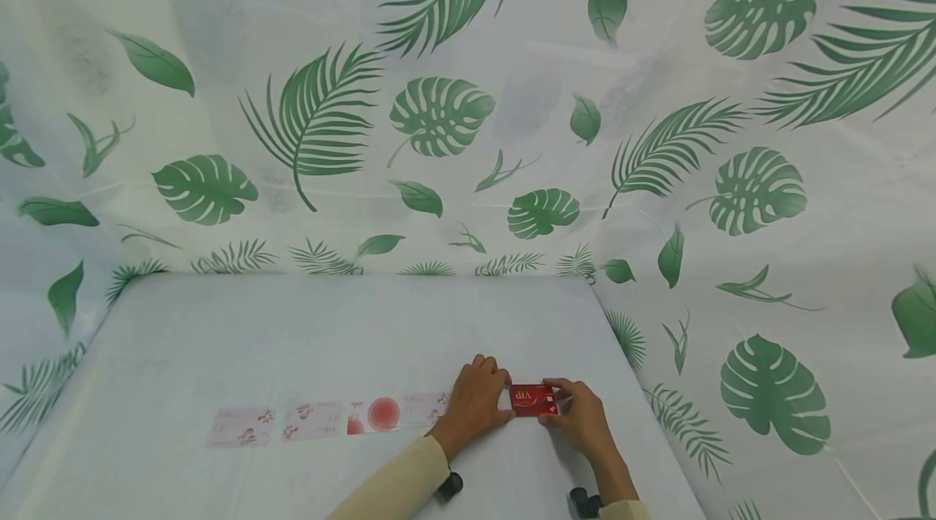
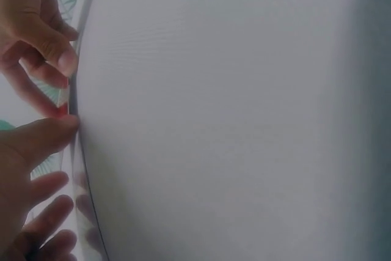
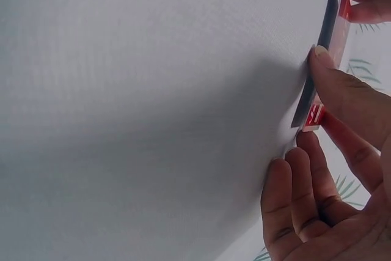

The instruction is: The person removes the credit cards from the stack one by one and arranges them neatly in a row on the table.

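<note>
A red card marked VIP (image 1: 533, 400) lies between my two hands over the right part of the white table. At its left end, my left hand (image 1: 474, 400) holds it between thumb and forefinger. The right hand (image 1: 582, 416) pinches the opposite end, its thumb on the near edge. The right wrist view shows a red corner of the VIP card (image 3: 314, 115) between the right thumb and fingers. Left of the hands runs a row of cards: a pale pink card (image 1: 241, 427), another pink card (image 1: 313, 420), one with a red circle (image 1: 383, 414), and a pink card (image 1: 424, 406) partly hidden by my left hand.
White cloth covers the table (image 1: 329, 333). A white curtain with green leaves (image 1: 439, 203) hangs behind and along both sides. Small dark devices (image 1: 449, 487) sit by the wrists, near the light yellow sleeves (image 1: 398, 481).
</note>
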`<move>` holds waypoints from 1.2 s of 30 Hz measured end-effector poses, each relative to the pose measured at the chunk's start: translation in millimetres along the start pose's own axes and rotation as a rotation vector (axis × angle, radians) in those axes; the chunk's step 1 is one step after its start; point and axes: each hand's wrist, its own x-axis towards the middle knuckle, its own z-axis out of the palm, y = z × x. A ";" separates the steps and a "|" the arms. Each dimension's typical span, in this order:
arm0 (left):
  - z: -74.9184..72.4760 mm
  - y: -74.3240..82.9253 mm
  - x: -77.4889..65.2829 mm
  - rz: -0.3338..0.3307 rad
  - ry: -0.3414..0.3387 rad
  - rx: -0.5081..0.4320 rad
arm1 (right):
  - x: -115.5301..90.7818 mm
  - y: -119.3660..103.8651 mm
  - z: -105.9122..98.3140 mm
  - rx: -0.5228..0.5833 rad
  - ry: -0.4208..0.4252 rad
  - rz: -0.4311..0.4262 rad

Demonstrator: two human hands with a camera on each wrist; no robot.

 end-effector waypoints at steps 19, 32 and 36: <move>-0.5 1.0 0.0 -0.011 -0.014 0.033 | 4.1 -2.9 0.4 -0.004 -0.027 0.016; -0.1 -0.4 -1.7 -0.020 -0.013 0.011 | 4.3 -5.7 0.3 0.001 -0.034 0.027; -5.5 -1.8 -2.0 -0.019 0.006 0.012 | 4.6 -9.0 0.5 -0.022 0.001 0.015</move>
